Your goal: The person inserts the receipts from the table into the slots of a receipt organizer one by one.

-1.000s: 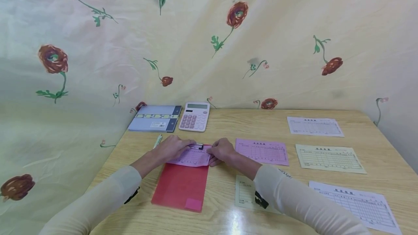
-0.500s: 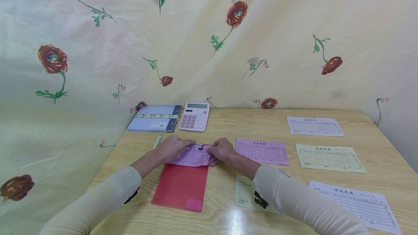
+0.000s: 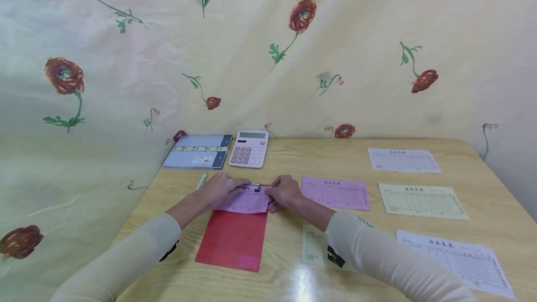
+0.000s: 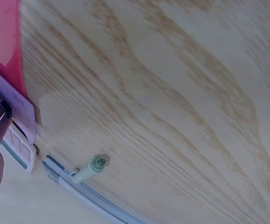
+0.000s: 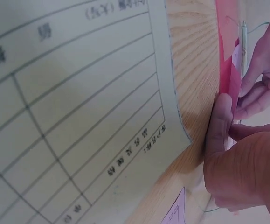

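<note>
The left hand [image 3: 215,192] pinched the metal clip [image 3: 252,188] at the top of the red folder [image 3: 235,236], where the pink slip [image 3: 246,203] lay, and the right hand [image 3: 286,192] pinched the slip's right edge, so an uneven tug seemed apt to skew or crease it

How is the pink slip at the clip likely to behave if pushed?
The pink slip looks paper-thin, so probably light and floppy. The clip at its far edge may keep that end from sliding; the unclipped near edge could buckle or lift.
</note>
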Available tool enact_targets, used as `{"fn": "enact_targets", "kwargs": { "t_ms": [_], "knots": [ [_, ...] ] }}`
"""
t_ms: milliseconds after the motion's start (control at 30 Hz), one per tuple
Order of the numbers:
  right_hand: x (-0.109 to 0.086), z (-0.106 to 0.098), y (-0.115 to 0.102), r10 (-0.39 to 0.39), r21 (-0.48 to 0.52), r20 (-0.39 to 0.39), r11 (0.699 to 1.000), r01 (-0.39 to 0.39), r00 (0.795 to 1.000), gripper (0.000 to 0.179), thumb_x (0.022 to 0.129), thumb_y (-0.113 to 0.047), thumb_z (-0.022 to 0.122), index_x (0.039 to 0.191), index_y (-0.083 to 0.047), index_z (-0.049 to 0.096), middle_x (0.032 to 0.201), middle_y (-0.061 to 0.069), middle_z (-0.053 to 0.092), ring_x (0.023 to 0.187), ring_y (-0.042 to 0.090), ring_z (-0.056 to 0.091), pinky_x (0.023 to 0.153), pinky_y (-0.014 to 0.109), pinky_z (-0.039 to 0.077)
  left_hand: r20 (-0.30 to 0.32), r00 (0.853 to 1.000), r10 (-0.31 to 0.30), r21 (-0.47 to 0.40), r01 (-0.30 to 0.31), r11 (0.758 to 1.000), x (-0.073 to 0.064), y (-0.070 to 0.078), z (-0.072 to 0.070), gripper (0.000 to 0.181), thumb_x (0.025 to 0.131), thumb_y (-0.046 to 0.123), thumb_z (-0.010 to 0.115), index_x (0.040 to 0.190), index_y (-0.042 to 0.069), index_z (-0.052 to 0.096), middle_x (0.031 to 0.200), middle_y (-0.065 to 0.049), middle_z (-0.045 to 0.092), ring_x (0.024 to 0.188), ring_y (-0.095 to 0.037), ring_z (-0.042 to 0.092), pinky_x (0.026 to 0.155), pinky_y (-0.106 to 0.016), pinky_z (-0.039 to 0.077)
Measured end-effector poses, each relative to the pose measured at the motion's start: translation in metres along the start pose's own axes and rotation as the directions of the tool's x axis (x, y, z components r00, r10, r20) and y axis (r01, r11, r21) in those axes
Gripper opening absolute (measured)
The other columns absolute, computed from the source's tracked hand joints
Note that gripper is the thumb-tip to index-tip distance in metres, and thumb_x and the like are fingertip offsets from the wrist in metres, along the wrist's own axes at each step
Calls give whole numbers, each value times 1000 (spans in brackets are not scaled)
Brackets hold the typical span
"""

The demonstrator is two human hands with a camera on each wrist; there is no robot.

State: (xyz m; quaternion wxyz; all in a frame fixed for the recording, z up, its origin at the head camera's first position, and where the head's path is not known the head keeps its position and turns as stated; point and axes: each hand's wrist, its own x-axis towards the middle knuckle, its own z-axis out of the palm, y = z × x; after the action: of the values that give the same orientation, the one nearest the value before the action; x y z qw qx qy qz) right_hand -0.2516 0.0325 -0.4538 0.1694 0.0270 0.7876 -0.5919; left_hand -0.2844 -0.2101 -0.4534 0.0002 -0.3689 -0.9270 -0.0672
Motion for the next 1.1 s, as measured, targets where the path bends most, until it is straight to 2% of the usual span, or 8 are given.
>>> {"fn": "enact_targets", "kwargs": {
  "t_ms": [100,200,333,567,700,833,933,1100],
  "knots": [
    [2,-3,0,-7,-3,-25,1000,7,1000,22,101,1,69,118,11,60,78,21,71,53,20,68,56,34,61,-2,1000,7,7,-7,1000,0,0,-1,32,106,20,69,137,16,73,90,-5,78,52,-1,47,51,-19,39],
    [5,-9,-1,-22,-22,-56,1000,21,998,16,99,4,69,113,9,62,79,20,71,55,21,68,57,35,61,-11,999,38,13,-37,999,0,0,0,32,106,20,69,138,15,73,104,-9,80,53,0,48,51,-18,40],
    [8,-18,-5,-74,-94,-107,993,64,992,11,97,3,71,106,8,67,78,18,73,57,23,69,57,33,61,-27,998,48,5,-48,999,1,-1,2,33,106,20,69,138,15,73,112,-10,80,53,-1,50,51,-18,42],
    [4,-37,-13,-207,-241,-142,956,169,968,16,98,-4,74,110,5,74,90,16,75,77,26,71,62,26,53,-38,999,32,-14,-32,999,0,-1,1,33,105,20,71,137,15,73,129,-4,75,81,-2,64,75,-21,56],
    [3,-49,-14,-256,-264,-125,940,216,959,20,98,-5,74,114,6,74,101,16,75,87,27,70,70,28,56,-58,997,53,-11,-54,998,-2,-1,-1,34,103,19,73,137,13,73,131,-4,74,89,-6,69,83,-27,60],
    [4,-63,-13,-312,-287,-62,915,283,948,27,100,-7,73,122,7,72,113,18,75,102,30,71,85,36,59,-81,995,51,-7,-52,999,-5,-2,-4,36,101,19,76,136,12,73,132,-3,74,111,-16,74,93,-35,59],
    [4,-76,-13,-344,-276,2,902,331,939,35,102,-10,71,131,8,68,125,21,72,114,36,69,95,42,58,-95,995,6,-15,-7,1000,-7,-1,-7,36,101,21,77,136,14,74,133,-2,74,122,-21,70,98,-39,57],
    [2,-97,-7,-402,-295,67,867,403,913,43,103,-13,70,140,8,62,137,24,67,125,42,64,103,50,54,-127,990,-62,-68,53,996,-10,1,-10,37,99,23,79,135,15,74,133,-2,74,123,-24,69,99,-42,56]
  ]
}}
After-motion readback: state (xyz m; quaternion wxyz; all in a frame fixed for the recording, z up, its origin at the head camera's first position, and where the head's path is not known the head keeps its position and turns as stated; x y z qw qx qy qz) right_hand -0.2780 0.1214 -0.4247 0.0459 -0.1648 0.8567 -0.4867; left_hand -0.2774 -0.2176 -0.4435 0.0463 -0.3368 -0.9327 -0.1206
